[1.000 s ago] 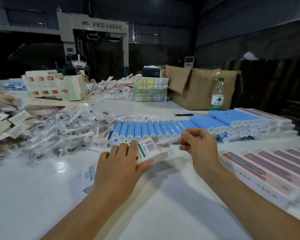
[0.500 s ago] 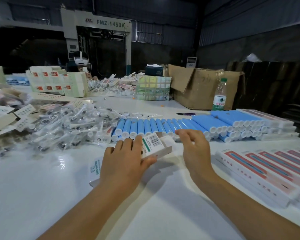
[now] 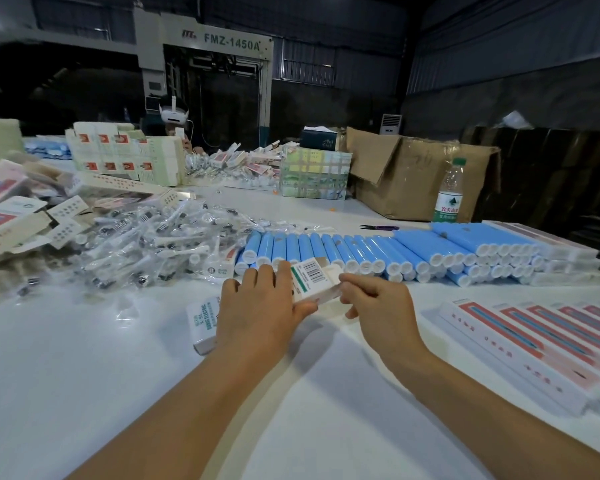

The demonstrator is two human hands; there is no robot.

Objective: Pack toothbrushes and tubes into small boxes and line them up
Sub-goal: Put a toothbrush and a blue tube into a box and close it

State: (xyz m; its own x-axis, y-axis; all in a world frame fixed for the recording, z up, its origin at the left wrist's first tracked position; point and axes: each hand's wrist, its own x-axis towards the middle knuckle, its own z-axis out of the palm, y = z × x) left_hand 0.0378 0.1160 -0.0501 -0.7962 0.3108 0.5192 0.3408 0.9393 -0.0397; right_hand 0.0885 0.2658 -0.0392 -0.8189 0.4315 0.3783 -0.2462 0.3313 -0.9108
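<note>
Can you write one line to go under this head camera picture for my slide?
Left hand holds a small white box on the table while the right hand works at its end.

White barcoded box (image 3: 310, 280) held, end open | blue tubes (image 3: 378, 249) rowed behind | wrapped toothbrushes (image 3: 146, 244) heaped left | packed boxes (image 3: 548, 337) lined right

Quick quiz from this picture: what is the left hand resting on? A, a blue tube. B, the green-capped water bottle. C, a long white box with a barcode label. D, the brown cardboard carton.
C: the left hand lies over the long white box, whose barcode label faces up.
</note>
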